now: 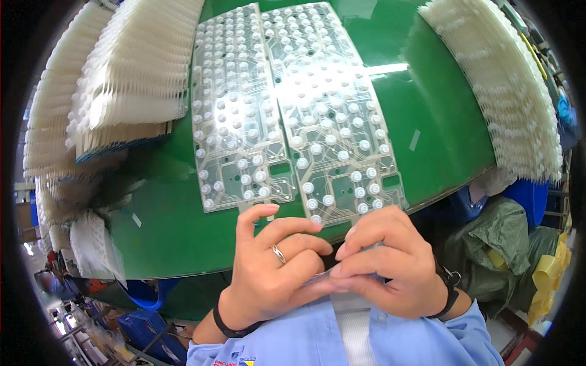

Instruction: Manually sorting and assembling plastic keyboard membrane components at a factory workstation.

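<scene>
Close to my body, just off the table's near edge, both hands meet with fingers curled. My left hand, wearing a ring and a black wristband, has its thumb and fingers pinched toward the right; its index finger is raised. My right hand, also with a black band, pinches at the same spot. Between them shows a bit of thin clear film, mostly hidden by the fingers. Just beyond lie two clear keyboard membrane sheets, the left one and the right one, side by side, dotted with white rubber domes.
The sheets lie on a green table. Tall stacks of similar membranes stand at the left and right. Off the table's right edge are a dark green plastic bag and a blue bin.
</scene>
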